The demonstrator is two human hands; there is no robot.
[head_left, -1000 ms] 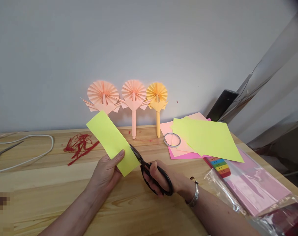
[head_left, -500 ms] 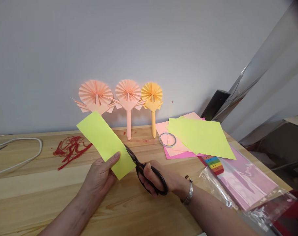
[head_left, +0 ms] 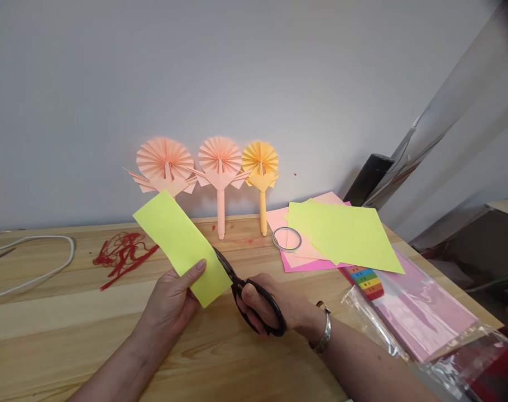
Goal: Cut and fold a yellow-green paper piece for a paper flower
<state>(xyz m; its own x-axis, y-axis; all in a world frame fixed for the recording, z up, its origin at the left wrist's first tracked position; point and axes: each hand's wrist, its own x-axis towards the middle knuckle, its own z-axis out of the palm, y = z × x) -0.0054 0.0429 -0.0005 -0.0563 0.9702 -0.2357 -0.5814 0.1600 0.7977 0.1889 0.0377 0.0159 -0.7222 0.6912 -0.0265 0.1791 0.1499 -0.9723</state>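
Note:
A yellow-green strip of paper (head_left: 174, 234) slants above the table, pinched near its lower part between the thumb and fingers of my left hand (head_left: 176, 293). My right hand (head_left: 271, 304) grips the black handles of a pair of scissors (head_left: 236, 281). The blades lie along the right edge of the paper, pointing up and to the left. Part of the blades may be hidden at the paper's edge, so I cannot tell how far they are parted.
Three folded-paper fans (head_left: 221, 178) lean upright against the wall. Red threads (head_left: 124, 254) lie at left beside a white cable (head_left: 72, 251). To the right are yellow-green sheets (head_left: 346, 231), a tape roll (head_left: 286, 249), a plastic-wrapped paper pack (head_left: 421, 312) and a dark cylinder (head_left: 373, 176).
The whole view has shifted very slightly. Both hands keep their hold on the paper and the scissors, with hardly any movement between them.

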